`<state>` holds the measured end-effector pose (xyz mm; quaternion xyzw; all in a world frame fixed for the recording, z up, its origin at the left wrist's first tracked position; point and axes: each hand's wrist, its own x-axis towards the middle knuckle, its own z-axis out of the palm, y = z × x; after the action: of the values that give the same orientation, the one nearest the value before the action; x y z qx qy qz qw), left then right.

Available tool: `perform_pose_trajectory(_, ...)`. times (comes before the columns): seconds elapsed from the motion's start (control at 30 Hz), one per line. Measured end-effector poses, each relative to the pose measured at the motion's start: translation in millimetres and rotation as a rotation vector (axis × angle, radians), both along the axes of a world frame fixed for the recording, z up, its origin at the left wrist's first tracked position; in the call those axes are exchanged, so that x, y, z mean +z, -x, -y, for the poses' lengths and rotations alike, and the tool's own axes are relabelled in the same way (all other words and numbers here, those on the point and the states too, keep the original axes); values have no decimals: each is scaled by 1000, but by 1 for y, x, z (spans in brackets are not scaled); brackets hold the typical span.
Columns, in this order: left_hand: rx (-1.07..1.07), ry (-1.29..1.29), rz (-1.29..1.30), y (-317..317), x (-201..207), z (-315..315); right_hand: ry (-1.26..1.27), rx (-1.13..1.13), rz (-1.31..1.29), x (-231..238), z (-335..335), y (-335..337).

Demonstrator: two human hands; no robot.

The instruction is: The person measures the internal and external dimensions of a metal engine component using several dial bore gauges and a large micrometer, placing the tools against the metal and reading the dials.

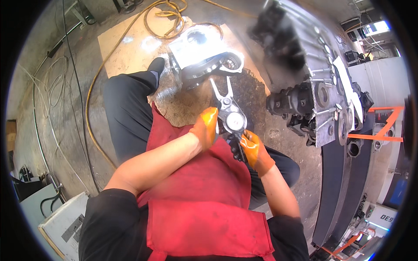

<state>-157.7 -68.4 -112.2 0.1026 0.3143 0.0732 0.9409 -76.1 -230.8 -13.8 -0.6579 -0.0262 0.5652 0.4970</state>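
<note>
Both my hands wear orange gloves and hold a grey forked metal part (227,103) in front of the red apron. Two prongs point away from me at its far end, a round disc sits in its middle, and a dark ribbed piece (236,148) extends from its near end. My left hand (207,127) is closed against its left side; the fingertips are partly hidden. Around the lower right, near the dark piece, my right hand (256,153) has its fingers wrapped. Just beyond the prongs lies a round-mouthed metal housing (230,62), its top washed out by glare.
A large metal casting (320,45) with protruding bolts stands at the right, beside dark curved rails (333,187). Cardboard (124,41) lies on the stained floor. A yellow hose (92,93) loops along the left and far side. At lower left stands a white box (65,224).
</note>
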Motion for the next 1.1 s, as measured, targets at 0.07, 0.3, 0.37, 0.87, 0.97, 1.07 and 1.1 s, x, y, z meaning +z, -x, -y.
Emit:
perform_pose_trajectory(0.07,90,-35,-164,-6,-8,-7,-53,57,13,-14,-16,-12)
perform_pose_trajectory(0.3,163,-52,-266,-29,-4,-53,11,193,-23,-31,-73,-52)
perform_pose_trajectory(0.37,212,-6,-158,-29,-18,-60,12,204,-14,-41,-86,-58)
perform_pose_trajectory(0.87,365,47,-56,-21,-86,-27,-23,243,-122,-93,-112,-104)
perform_pose_trajectory(0.97,375,1030,464,-17,-90,-35,11,258,-142,-88,-122,-109)
perform_pose_trajectory(1.07,374,902,398,-16,-88,-32,-2,337,-2,-92,-124,-111)
perform_pose_trajectory(1.1,375,897,390,-16,-87,-31,-6,360,23,-96,-120,-111)
